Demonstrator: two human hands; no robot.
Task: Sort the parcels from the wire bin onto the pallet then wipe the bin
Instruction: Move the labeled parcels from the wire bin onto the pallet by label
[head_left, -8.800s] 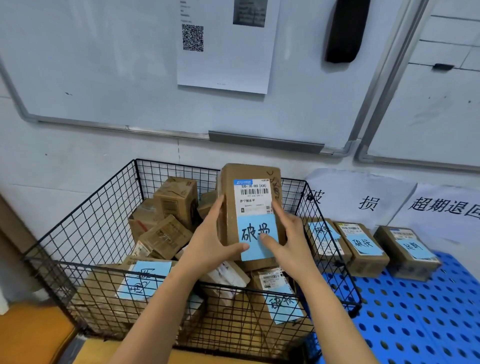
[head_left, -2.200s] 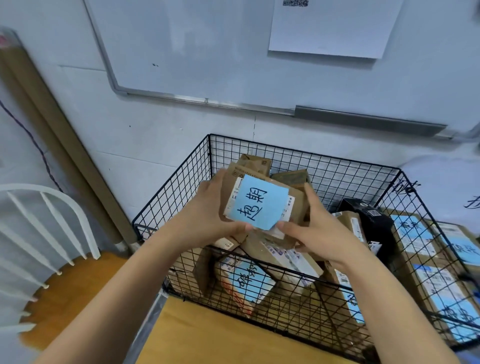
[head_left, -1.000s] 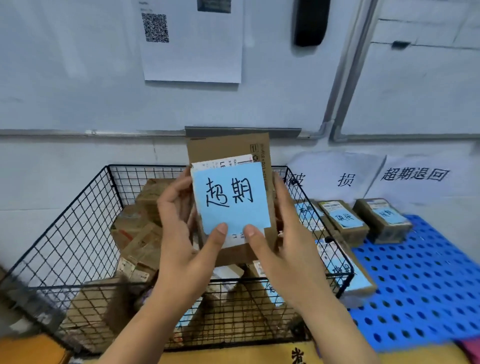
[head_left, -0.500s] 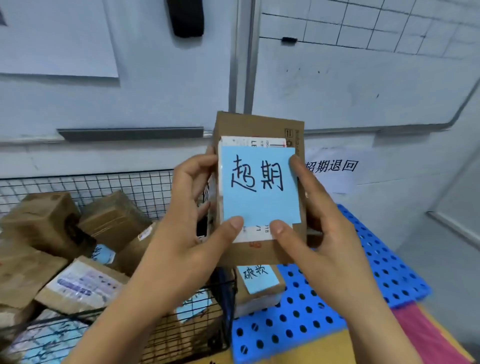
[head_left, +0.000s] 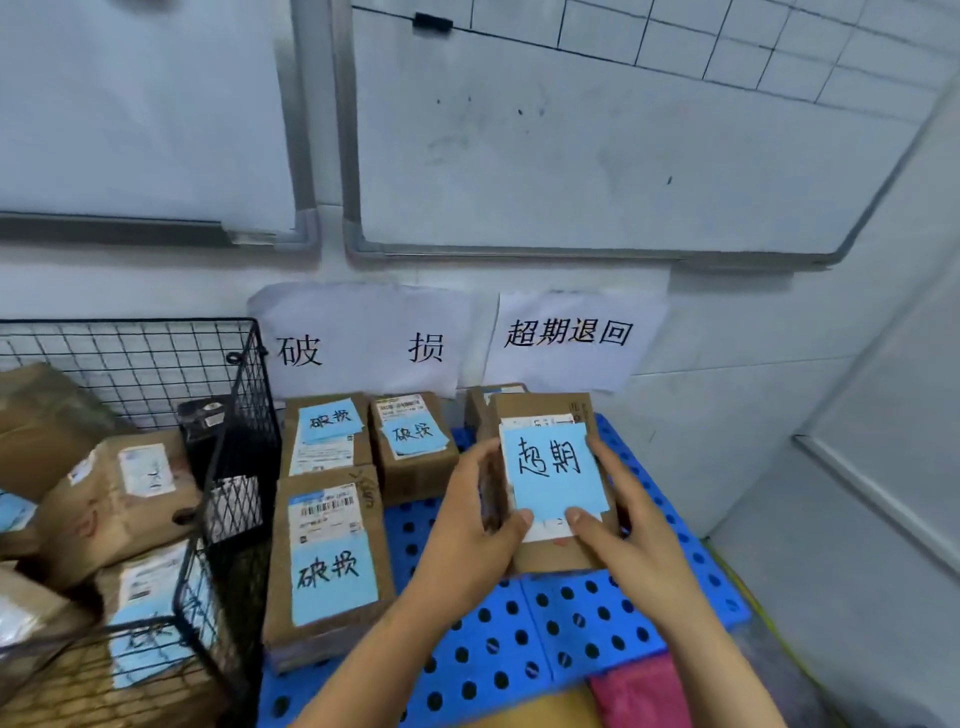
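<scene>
The parcel (head_left: 545, 410) has come down from mid-air to the blue pallet (head_left: 545, 634), beneath the overdue-returns sign (head_left: 566, 332) matching its note (head_left: 556, 467). The left hand (head_left: 467, 530) and right hand (head_left: 628, 535) clamp its sides, thumbs on its face, steering it square; the wire bin (head_left: 228, 467) holds more.

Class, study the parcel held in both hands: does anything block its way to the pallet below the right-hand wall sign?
Nothing visible does. The left hand and right hand hold the parcel over bare pallet under that sign; another parcel sits behind it, by the wall.
</scene>
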